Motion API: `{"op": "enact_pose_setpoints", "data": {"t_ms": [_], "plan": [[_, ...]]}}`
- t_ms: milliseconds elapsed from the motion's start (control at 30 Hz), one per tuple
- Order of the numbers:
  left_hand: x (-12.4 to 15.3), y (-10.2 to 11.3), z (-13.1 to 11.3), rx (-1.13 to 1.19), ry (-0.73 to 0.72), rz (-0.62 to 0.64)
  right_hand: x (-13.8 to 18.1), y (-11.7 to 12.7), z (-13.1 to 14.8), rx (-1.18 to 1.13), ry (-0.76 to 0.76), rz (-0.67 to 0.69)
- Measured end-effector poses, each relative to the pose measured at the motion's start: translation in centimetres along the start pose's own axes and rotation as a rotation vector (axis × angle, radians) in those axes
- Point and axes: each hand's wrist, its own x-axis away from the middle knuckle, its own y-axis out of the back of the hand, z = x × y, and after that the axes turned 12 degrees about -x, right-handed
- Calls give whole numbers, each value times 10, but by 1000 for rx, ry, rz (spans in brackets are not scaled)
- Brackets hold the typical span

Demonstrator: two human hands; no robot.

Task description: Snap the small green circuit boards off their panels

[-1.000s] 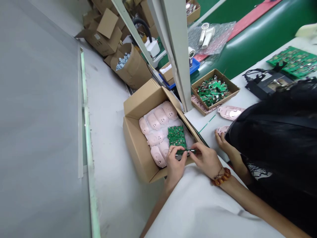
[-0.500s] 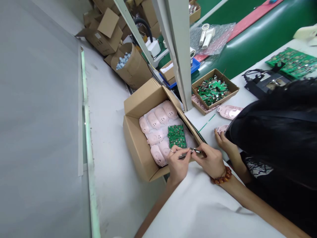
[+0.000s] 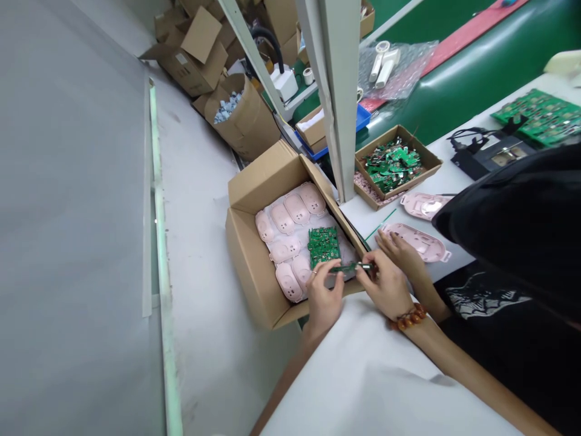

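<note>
Your left hand and right hand are bare, and a thin pale metal ring sits on one finger of the left. Your right wrist wears a bracelet of large, round, glossy beads in amber orange and brown, strung close together. Your left forearm and right forearm are bare down to the edge of the view.

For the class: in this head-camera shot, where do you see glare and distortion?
Head view: soft glare streaks the green padded surface; wide-angle distortion makes the pale upright post lean; a person's dark hair blocks the right side.
</note>
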Motion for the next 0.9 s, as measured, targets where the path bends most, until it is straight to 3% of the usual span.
{"op": "enact_pose_setpoints", "data": {"t_ms": [167, 333, 533, 733, 900], "plan": [[-3, -1, 7, 20, 44, 21, 3, -2, -10, -300, -214, 141], [-4, -9, 8, -12, 55, 53, 5, -3, -11, -318, -349, 63], [-5, -23, 12, 43, 143, -2, 4, -7, -3, -165, -305, 35], [-1, -26, 4, 11, 77, -54, 7, -17, 2, 33, -141, 16], [-9, -21, 8, 59, 133, 3, -1, -11, 0, -186, -228, -1]]}}
